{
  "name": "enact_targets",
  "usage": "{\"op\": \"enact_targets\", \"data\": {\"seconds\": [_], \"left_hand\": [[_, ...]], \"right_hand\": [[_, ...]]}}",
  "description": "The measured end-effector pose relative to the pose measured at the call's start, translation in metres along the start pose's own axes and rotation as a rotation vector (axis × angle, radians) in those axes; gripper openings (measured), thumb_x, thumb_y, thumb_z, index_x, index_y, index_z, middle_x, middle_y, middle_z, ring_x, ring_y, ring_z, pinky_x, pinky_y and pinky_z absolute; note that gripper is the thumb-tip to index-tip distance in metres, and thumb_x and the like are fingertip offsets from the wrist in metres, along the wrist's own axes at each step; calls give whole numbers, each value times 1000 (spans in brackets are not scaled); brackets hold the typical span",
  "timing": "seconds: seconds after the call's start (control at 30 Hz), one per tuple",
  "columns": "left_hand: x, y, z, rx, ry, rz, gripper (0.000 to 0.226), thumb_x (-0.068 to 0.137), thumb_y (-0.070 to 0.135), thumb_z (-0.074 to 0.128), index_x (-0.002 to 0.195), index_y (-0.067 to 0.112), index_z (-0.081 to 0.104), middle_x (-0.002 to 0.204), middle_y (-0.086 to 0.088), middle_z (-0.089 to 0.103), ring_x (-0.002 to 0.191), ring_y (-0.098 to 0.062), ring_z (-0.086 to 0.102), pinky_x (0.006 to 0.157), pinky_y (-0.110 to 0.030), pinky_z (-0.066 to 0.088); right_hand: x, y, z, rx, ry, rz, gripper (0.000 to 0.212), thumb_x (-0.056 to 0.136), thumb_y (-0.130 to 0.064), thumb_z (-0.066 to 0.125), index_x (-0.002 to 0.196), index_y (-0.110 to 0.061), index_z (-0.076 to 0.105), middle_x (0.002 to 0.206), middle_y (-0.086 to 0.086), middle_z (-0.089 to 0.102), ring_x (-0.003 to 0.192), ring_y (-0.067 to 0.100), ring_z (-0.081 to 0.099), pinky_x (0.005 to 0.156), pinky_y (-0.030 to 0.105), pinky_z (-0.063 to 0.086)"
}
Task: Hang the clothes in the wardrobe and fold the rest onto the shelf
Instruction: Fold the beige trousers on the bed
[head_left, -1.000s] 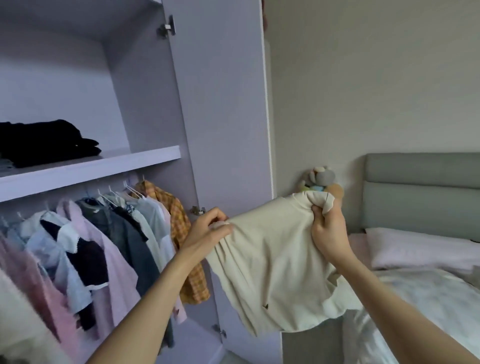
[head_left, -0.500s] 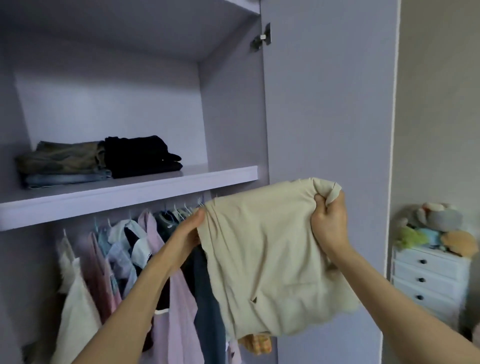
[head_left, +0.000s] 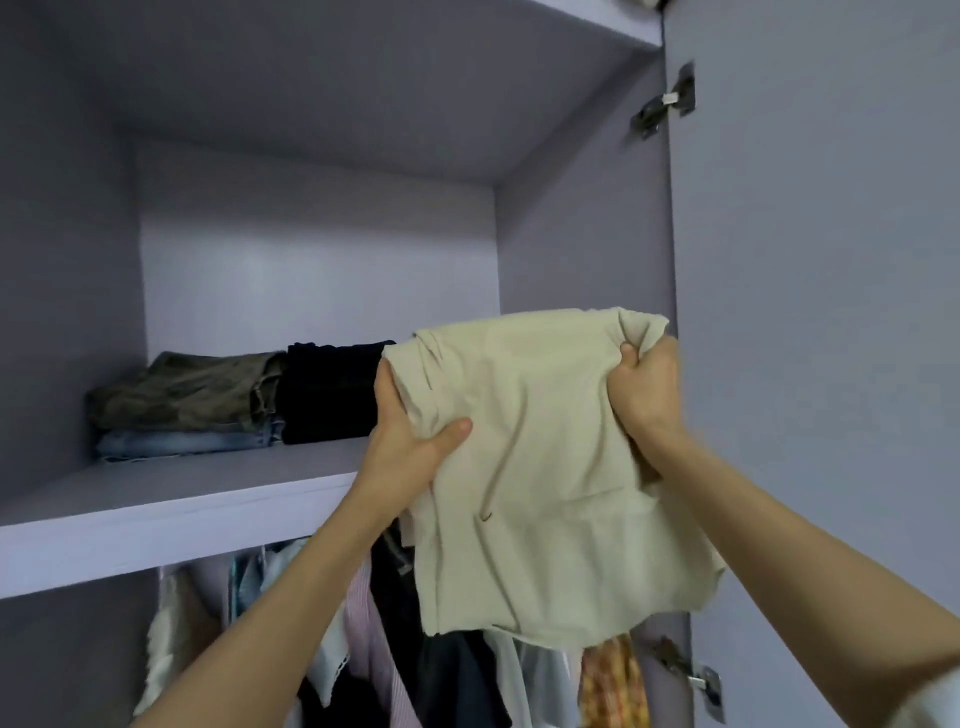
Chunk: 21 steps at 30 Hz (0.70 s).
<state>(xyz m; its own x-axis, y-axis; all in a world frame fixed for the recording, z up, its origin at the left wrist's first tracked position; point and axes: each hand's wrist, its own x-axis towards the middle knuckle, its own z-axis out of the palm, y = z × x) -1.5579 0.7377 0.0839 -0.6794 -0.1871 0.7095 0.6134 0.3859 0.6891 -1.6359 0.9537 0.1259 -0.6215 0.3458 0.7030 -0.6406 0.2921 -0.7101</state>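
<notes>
A folded cream garment (head_left: 535, 457) hangs in the air in front of the wardrobe shelf (head_left: 171, 504). My left hand (head_left: 410, 441) grips its left edge, thumb on the front of the cloth. My right hand (head_left: 649, 395) grips its bunched upper right corner. The garment's top is level with the shelf space; its lower edge droops over the hanging clothes (head_left: 374, 649) below. On the shelf lie a folded black garment (head_left: 327, 389) and, to its left, an olive garment (head_left: 182, 389) stacked on blue jeans (head_left: 182, 441).
The open wardrobe door (head_left: 815, 312) stands at the right, with hinges (head_left: 665, 104) along its inner edge. The shelf's right end lies behind the cream garment. A yellow plaid shirt (head_left: 613, 680) hangs at the right end of the rail.
The view has swung from the bed to the wardrobe and tilted up. Both hands have lifted the cream garment from rail height to shelf height, closer to the shelf.
</notes>
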Motion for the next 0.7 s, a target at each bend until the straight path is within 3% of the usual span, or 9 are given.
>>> {"op": "enact_targets", "data": {"seconds": [0.1,0.17,0.27,0.37,0.43,0.53,0.63,0.7], "left_hand": [[55,-10,15,43,213,26,88,83,23,70,147,30,10,129,14,43,115,-12,46,98,-30,38],[92,-20,25,54,328,23,81,85,24,66,146,30,13,134,6,45,115,-18,49,98,-35,41],[141,-31,27,45,467,-33,73,87,22,62,145,26,17,133,-2,49,106,-21,51,90,-31,41],[194,-52,33,15,491,-86,74,88,21,62,146,24,16,134,-5,48,110,-25,51,90,-31,41],[228,-74,42,-19,473,-125,75,89,21,62,147,25,14,135,-7,47,111,-27,51,93,-35,43],[265,-106,56,59,432,-183,76,91,23,59,149,21,12,137,-11,46,117,-30,50,94,-36,43],[302,-143,67,256,353,-223,78,95,28,52,151,18,-1,143,-18,38,125,-33,44,100,-36,39],[321,-166,72,409,239,-287,83,97,32,48,149,13,-14,152,-21,17,135,-34,31,110,-38,30]], "right_hand": [[51,-1,28,-15,-87,-66,32,98,-23,40,121,-1,42,121,14,52,113,31,50,85,29,35],[82,7,43,65,-256,-107,44,96,-34,43,132,-10,35,122,3,52,114,25,51,90,30,39],[104,25,57,128,-600,-148,78,89,-48,54,148,-33,6,132,-18,38,115,7,45,100,27,35],[141,48,77,63,-782,-171,94,85,-46,61,148,-37,-9,142,-23,26,122,4,38,102,24,29],[171,62,97,22,-779,-195,98,85,-34,65,149,-31,-10,152,-14,20,131,9,35,108,25,28],[205,78,134,-106,-718,-218,101,86,-22,65,148,-24,-15,155,-4,17,135,17,32,102,19,24],[231,104,183,-244,-721,-177,101,88,-18,60,145,-23,-23,154,9,20,134,28,35,106,29,28],[242,128,215,-339,-718,-121,98,90,-22,58,145,-25,-23,153,14,18,135,33,33,109,36,30]]}}
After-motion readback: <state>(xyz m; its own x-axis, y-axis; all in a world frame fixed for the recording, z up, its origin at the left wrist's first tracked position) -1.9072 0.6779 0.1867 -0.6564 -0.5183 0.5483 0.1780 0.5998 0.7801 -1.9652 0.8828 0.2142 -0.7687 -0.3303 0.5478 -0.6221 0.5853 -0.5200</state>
